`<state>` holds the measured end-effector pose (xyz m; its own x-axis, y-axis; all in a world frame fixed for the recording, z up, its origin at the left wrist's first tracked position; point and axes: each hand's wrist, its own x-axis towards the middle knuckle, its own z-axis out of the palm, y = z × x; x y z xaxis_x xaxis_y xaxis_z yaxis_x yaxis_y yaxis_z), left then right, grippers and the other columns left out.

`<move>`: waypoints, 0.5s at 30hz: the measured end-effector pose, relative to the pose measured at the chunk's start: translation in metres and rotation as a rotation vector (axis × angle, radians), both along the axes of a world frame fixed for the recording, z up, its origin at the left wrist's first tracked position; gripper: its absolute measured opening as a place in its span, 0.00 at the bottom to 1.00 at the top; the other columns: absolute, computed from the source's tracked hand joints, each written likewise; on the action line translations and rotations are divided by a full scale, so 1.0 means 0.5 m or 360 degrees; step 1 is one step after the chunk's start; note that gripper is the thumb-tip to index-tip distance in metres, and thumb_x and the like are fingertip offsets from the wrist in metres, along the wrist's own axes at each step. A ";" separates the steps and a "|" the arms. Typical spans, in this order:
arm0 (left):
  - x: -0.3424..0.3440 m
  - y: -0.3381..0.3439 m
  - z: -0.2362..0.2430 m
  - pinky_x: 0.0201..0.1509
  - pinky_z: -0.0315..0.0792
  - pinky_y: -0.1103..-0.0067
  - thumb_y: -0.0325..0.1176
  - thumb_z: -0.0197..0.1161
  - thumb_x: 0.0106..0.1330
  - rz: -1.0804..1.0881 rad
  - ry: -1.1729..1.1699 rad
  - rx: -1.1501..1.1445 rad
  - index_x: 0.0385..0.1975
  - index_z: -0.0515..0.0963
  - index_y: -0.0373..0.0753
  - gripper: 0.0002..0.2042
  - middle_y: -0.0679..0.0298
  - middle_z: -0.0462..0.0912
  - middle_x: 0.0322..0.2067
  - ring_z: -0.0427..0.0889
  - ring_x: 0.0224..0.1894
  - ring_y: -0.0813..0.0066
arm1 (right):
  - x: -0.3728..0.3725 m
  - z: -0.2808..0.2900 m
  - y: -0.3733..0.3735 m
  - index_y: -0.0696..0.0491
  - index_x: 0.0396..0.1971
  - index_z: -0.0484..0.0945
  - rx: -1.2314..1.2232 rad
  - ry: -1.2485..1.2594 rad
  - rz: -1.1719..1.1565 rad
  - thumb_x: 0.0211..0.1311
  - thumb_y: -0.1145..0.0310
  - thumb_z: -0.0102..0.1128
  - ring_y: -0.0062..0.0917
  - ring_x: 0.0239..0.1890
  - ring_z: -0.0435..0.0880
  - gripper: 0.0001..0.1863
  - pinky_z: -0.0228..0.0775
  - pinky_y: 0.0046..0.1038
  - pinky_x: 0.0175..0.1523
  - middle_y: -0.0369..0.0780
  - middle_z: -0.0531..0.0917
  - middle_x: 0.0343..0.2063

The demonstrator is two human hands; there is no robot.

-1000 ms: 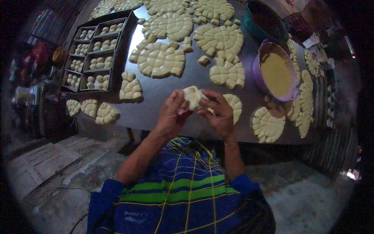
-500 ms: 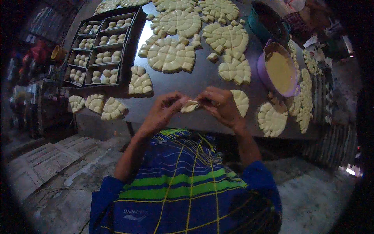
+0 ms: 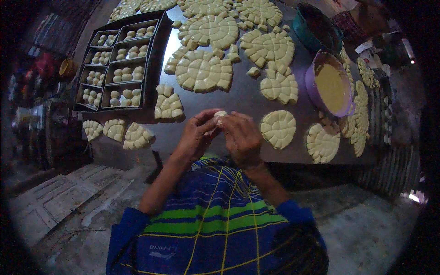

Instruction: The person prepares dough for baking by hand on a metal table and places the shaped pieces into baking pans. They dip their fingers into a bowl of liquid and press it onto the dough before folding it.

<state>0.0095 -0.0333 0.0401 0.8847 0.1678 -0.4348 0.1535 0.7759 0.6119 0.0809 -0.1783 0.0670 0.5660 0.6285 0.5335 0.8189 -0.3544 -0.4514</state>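
Note:
Near the front of the metal table, my left hand and my right hand meet, both closed around a small piece of pale dough; only its top shows between the fingers. A scored round of dough lies just right of my right hand. Left of my hands sit a small cut cluster of dough and three scored wedges. Farther back lies a large glossy scored round, divided into many segments.
A black tray with compartments of dough balls stands at the back left. At the right are a purple tub of yellow paste and a teal tub. More scored dough lines the right side of the table.
The dough went from a stretched piece, then a folded one, to a compact bundle mostly covered by my fingers. My right hand has moved inward and turned over it.

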 end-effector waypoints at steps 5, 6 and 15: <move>0.005 0.013 0.028 0.60 0.71 0.76 0.27 0.62 0.66 -0.0113 -0.0243 0.0385 0.51 0.76 0.32 0.14 0.59 0.81 0.48 0.78 0.51 0.73 | 0.001 0.026 0.016 0.55 0.42 0.83 0.0443 0.1390 -0.0276 0.55 0.72 0.70 0.26 0.39 0.83 0.14 0.76 0.25 0.46 0.41 0.83 0.37; 0.009 0.015 0.040 0.61 0.70 0.75 0.27 0.62 0.66 -0.0137 -0.0285 0.0386 0.50 0.77 0.32 0.14 0.59 0.81 0.48 0.78 0.52 0.73 | 0.010 0.004 0.013 0.55 0.42 0.83 0.0607 0.1531 -0.0206 0.55 0.72 0.70 0.25 0.38 0.83 0.14 0.75 0.25 0.45 0.41 0.83 0.37; 0.018 -0.019 0.015 0.51 0.77 0.78 0.30 0.61 0.68 0.0104 -0.0093 0.0595 0.49 0.78 0.32 0.13 0.60 0.84 0.43 0.82 0.44 0.74 | 0.009 -0.011 -0.016 0.54 0.45 0.84 0.0500 0.1204 -0.0077 0.48 0.77 0.72 0.25 0.44 0.81 0.20 0.75 0.27 0.49 0.40 0.82 0.46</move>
